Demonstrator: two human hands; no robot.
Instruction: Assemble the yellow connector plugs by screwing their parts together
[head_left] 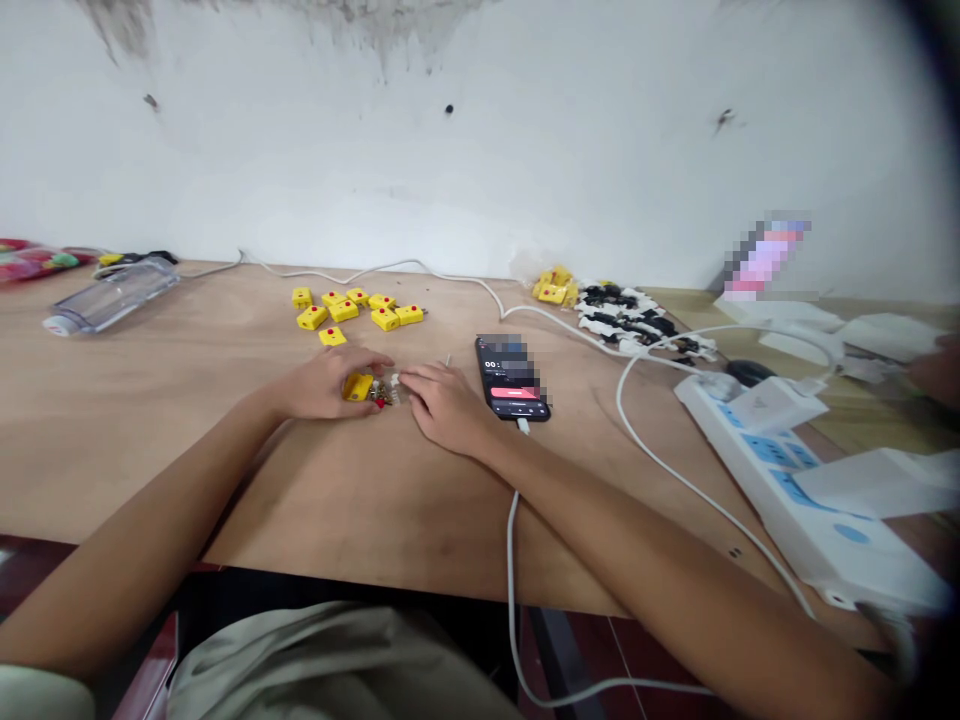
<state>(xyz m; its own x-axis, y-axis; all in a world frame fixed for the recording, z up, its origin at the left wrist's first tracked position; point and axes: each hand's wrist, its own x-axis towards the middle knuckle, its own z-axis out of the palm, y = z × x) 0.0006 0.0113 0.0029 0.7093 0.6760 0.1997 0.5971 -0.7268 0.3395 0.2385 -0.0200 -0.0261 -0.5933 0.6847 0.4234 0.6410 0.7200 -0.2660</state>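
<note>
My left hand (330, 384) curls around a small yellow plastic piece (358, 386), thumb in front and fingers behind. Right beside that piece lie small metal bits and a red part (380, 402), partly hidden by the fingers. From the other side, my right hand (448, 405) rests on the table with its fingers bent together by a small whitish, see-through item (397, 385). What its fingertips grip, if anything, is too small to make out. Several yellow blocks with red buttons (385, 318) lie just beyond my hands.
A phone (514, 378) with a charging cable lies right of my right hand. Farther back are bagged yellow blocks (553, 288) and black-and-white parts (630, 318). A power strip (795, 480) and looping white cables occupy the right. A clear bottle (116, 295) lies left.
</note>
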